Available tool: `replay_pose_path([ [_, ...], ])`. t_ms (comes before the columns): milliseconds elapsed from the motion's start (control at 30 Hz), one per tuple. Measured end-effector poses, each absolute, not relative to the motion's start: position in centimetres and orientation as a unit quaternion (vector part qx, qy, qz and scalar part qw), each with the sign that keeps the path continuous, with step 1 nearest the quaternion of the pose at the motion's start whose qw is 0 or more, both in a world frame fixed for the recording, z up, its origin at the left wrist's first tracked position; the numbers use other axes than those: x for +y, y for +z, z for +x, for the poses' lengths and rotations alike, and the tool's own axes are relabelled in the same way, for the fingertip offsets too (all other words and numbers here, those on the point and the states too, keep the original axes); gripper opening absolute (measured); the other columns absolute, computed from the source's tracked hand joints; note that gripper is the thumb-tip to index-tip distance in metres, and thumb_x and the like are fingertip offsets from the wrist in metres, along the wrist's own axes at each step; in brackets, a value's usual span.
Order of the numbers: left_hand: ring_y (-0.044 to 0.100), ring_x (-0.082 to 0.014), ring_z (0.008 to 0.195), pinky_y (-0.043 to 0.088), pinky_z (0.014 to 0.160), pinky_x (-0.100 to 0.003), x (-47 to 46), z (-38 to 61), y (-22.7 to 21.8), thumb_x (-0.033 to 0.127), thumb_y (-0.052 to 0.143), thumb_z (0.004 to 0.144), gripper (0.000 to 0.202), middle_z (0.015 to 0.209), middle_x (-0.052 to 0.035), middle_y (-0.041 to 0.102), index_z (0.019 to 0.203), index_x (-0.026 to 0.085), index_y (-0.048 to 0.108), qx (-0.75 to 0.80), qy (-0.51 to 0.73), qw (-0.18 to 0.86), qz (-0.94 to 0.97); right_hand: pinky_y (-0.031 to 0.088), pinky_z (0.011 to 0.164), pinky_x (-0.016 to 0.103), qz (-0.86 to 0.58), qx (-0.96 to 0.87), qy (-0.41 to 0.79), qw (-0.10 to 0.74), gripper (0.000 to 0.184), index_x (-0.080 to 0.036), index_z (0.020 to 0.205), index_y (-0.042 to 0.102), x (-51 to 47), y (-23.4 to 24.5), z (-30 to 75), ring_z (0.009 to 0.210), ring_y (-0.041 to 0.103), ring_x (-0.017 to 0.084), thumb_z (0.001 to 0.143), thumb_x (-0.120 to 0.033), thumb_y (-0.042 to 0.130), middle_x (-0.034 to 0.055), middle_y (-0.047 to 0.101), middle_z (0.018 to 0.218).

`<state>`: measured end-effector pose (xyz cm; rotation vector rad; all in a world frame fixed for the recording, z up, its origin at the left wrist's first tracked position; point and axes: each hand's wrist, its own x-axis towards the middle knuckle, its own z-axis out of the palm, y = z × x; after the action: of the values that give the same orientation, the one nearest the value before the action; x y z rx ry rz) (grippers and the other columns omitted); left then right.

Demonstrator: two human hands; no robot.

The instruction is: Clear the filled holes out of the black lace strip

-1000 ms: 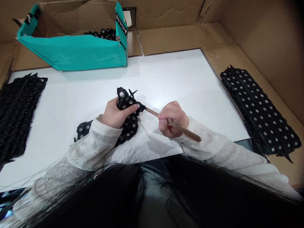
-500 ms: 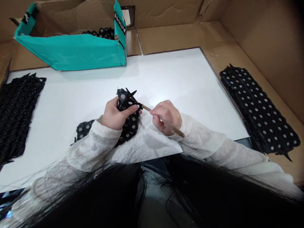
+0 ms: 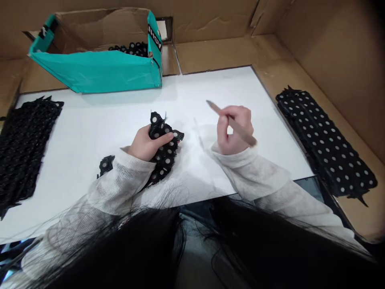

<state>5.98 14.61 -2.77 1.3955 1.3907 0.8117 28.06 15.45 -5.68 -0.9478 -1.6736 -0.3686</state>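
My left hand (image 3: 146,144) grips a black sheet of joined round pieces with pale dots (image 3: 164,154), its thumb pressed on the sheet near the right edge. The sheet's lower part hangs toward the near edge of the white board. Behind my left sleeve, another bit of black dotted material (image 3: 106,163) shows, mostly hidden. My right hand (image 3: 236,128) is closed on a thin wooden stick with a pointed, greyish tip (image 3: 216,107), pencil-like in shape. It is held above the board, apart from the sheet, with the tip pointing up and left.
A teal cardboard box (image 3: 99,74) with black round pieces (image 3: 135,49) inside stands at the back left of the white board (image 3: 192,90). A stack of black sheets (image 3: 27,144) lies at the left, and black dotted sheets (image 3: 326,140) lie at the right by a cardboard wall (image 3: 339,52).
My right hand has moved right and away with the stick, whose tip was at the sheet. The crossed black strip at the sheet's top no longer stands up. The view shifted slightly.
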Motion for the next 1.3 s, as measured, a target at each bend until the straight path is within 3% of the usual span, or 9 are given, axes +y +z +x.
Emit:
replay_pose_path([
  [267, 0.065, -0.0211, 0.071, 0.053, 0.069, -0.035, 14.5, 6.1, -2.3, 0.037, 0.077, 0.055, 0.032, 0.072, -0.0042, 0.068, 0.074, 0.014, 0.065, 0.525, 0.350, 0.583, 0.511, 0.036, 0.073, 0.038, -0.577, -0.758, -0.094, 0.288, 0.023, -0.017, 0.090, 0.060, 16.3, -6.4, 29.0, 0.085, 0.049, 0.023, 0.087, -0.015, 0.037, 0.0098, 0.057, 0.086],
  [367, 0.064, -0.0193, 0.070, 0.052, 0.068, -0.033, 14.8, 5.8, -2.7, 0.037, 0.078, 0.056, 0.031, 0.073, -0.0037, 0.068, 0.073, 0.015, 0.066, 0.501, 0.350, 0.590, 0.528, 0.038, 0.075, 0.039, -0.539, -0.762, -0.026, 0.358, 0.025, -0.017, 0.096, 0.059, 14.7, -4.8, 27.6, 0.087, 0.050, 0.021, 0.088, -0.017, 0.035, 0.0096, 0.056, 0.091],
  [467, 0.063, -0.0181, 0.071, 0.050, 0.068, -0.031, 15.1, 5.5, -3.1, 0.039, 0.077, 0.058, 0.033, 0.075, -0.0034, 0.067, 0.076, 0.015, 0.066, 0.477, 0.340, 0.583, 0.562, 0.043, 0.068, 0.033, -0.420, -0.788, 0.194, 0.406, 0.023, -0.014, 0.102, 0.054, 13.3, -3.4, 26.0, 0.073, 0.052, 0.014, 0.087, -0.029, 0.045, 0.0059, 0.057, 0.084],
  [600, 0.061, -0.0179, 0.072, 0.048, 0.066, -0.031, 15.7, 5.4, -3.7, 0.045, 0.073, 0.062, 0.037, 0.077, -0.0034, 0.065, 0.080, 0.015, 0.062, 0.472, 0.331, 0.538, 0.615, 0.045, 0.058, 0.026, -0.385, -0.702, 0.453, 0.393, 0.021, -0.014, 0.086, 0.055, 13.7, -3.0, 24.8, 0.060, 0.052, 0.008, 0.076, -0.032, 0.059, 0.0009, 0.058, 0.072],
  [667, 0.059, -0.0192, 0.078, 0.047, 0.067, -0.033, 15.8, 5.5, -4.0, 0.050, 0.071, 0.061, 0.045, 0.083, -0.0046, 0.062, 0.086, 0.015, 0.058, 0.501, 0.367, 0.436, 0.651, 0.045, 0.052, 0.023, -0.395, -0.628, 0.550, 0.384, 0.022, -0.014, 0.079, 0.054, 14.5, -3.1, 24.7, 0.053, 0.051, 0.007, 0.073, -0.033, 0.063, -0.0013, 0.057, 0.063],
  [800, 0.051, -0.0204, 0.092, 0.043, 0.074, -0.038, 15.0, 5.4, -3.7, 0.055, 0.068, 0.064, 0.054, 0.099, -0.0082, 0.053, 0.097, 0.016, 0.048, 0.541, 0.497, 0.057, 0.677, 0.039, 0.036, 0.021, -0.417, -0.511, 0.643, 0.389, 0.034, -0.015, 0.069, 0.050, 15.4, -3.6, 24.3, 0.036, 0.045, 0.006, 0.065, -0.043, 0.070, -0.0054, 0.051, 0.044],
  [900, 0.045, -0.0136, 0.066, 0.038, 0.062, -0.034, 13.9, 5.6, -3.3, 0.047, 0.062, 0.075, 0.033, 0.067, 0.0005, 0.048, 0.072, 0.020, 0.044, 0.440, 0.473, -0.050, 0.761, 0.037, 0.032, 0.020, -0.397, -0.466, 0.678, 0.407, 0.042, -0.017, 0.064, 0.046, 14.8, -4.1, 23.7, 0.032, 0.046, 0.007, 0.060, -0.049, 0.073, -0.0056, 0.052, 0.042],
  [1000, 0.038, -0.0123, 0.053, 0.033, 0.056, -0.032, 13.3, 6.2, -3.2, 0.044, 0.058, 0.079, 0.035, 0.051, 0.0034, 0.041, 0.062, 0.019, 0.041, 0.368, 0.368, -0.024, 0.854, 0.037, 0.032, 0.019, -0.367, -0.446, 0.708, 0.405, 0.046, -0.017, 0.063, 0.044, 13.8, -4.4, 23.1, 0.032, 0.047, 0.007, 0.059, -0.054, 0.072, -0.0059, 0.052, 0.041],
  [1300, 0.045, -0.0148, 0.060, 0.037, 0.062, -0.031, 12.7, 7.3, -2.8, 0.028, 0.039, 0.087, 0.020, 0.062, 0.0000, 0.047, 0.070, 0.018, 0.044, 0.376, 0.316, 0.148, 0.859, 0.039, 0.045, 0.022, -0.356, -0.544, 0.622, 0.435, 0.035, -0.017, 0.073, 0.047, 12.6, -4.4, 23.3, 0.046, 0.049, 0.007, 0.077, -0.050, 0.059, -0.0052, 0.049, 0.055],
])
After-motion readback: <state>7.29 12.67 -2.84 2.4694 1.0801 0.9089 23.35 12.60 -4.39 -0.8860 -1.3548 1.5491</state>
